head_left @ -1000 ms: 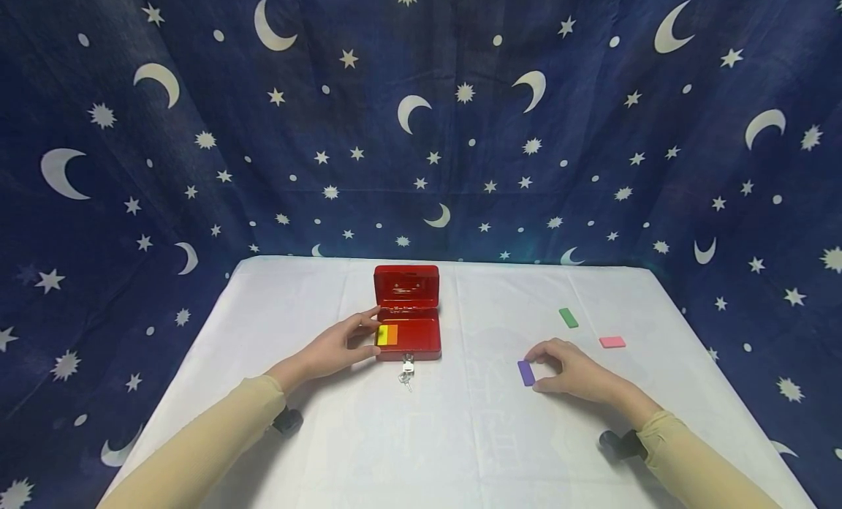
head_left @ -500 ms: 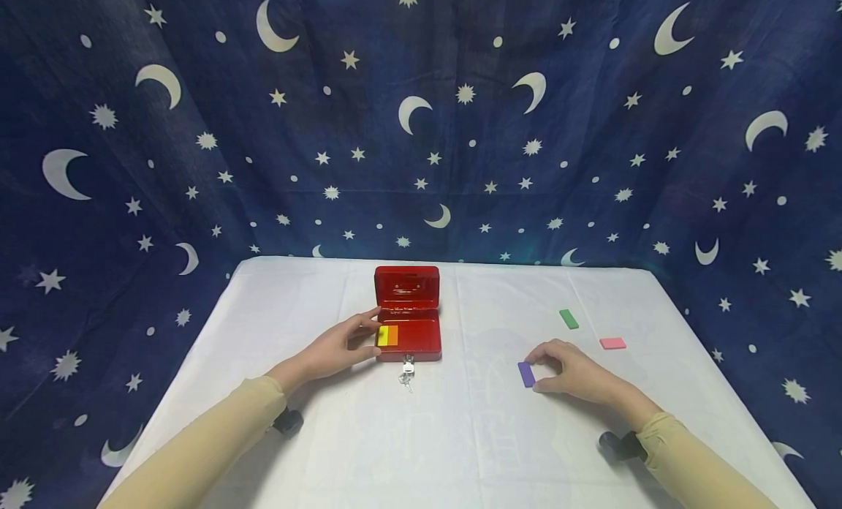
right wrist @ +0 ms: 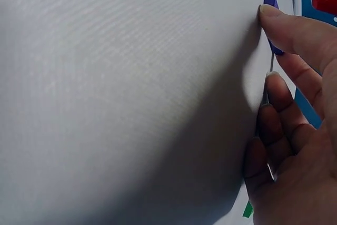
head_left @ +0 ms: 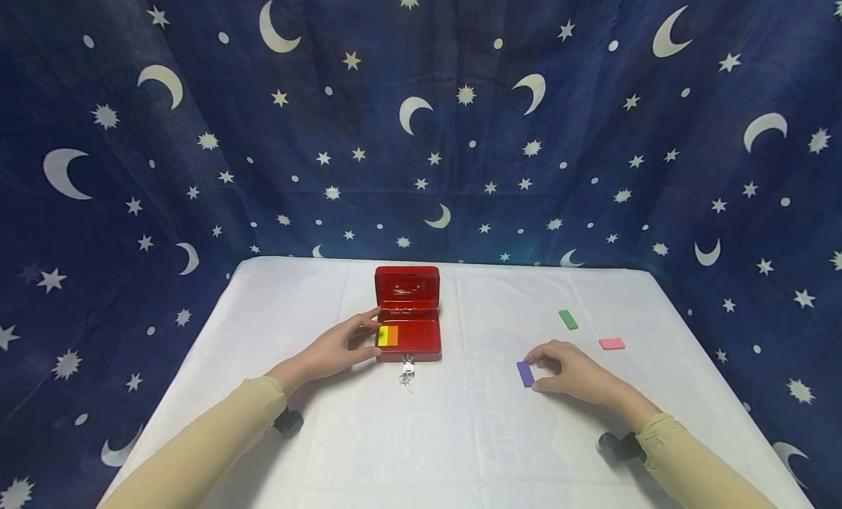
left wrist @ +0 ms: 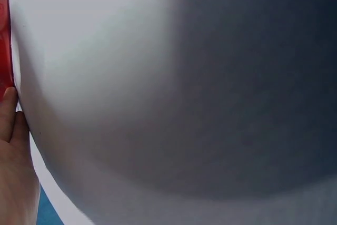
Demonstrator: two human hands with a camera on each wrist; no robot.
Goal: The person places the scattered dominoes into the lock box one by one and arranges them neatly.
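Dark blue cloth [head_left: 454,165] printed with pale moons, stars and dots hangs behind and on both sides of a table spread with a white cover [head_left: 487,450]. Near the far edge of that cover stands a red box [head_left: 421,337], its lid [head_left: 407,284] raised at the back. Inside the red box, against its left end, a yellow block [head_left: 383,336] and an orange block [head_left: 392,337] lie side by side, touching. On the front of the red box is a silver latch [head_left: 408,364], with small keys [head_left: 406,381] just in front of it.

To the left of the red box, the left hand [head_left: 335,346] is spread loosely, thumb near the front corner and fingertips further back, touching the box's left side.

Well to the right of the red box and a little nearer the person, the right hand [head_left: 571,371] pinches a purple block [head_left: 525,374] between thumb and forefinger; its other fingers are bent beneath the palm. Further right of the red box lie a green block [head_left: 569,319] and a pink block [head_left: 612,344], well apart from it. Both forearms wear beige sleeves [head_left: 197,439].
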